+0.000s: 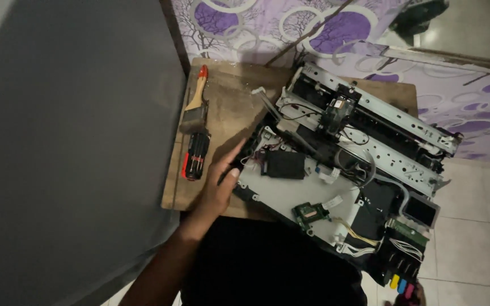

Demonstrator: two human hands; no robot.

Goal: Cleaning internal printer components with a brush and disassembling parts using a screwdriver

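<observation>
The open printer (347, 164) lies on the wooden worktop (228, 113), hanging over its edge. The left hand (219, 187) touches the printer's left corner, fingers spread. The right hand is hidden. The printer looks heavy, with thin wires; hold its metal frame.

Looks like a home repair corner: wooden worktop (222, 113), purple patterned wall covering (290, 25), tiled floor (472, 226).

small dark rectangular screen (421, 211) in grey frame, on the opened printer's (290, 192) right end, tilted, blank
</observation>
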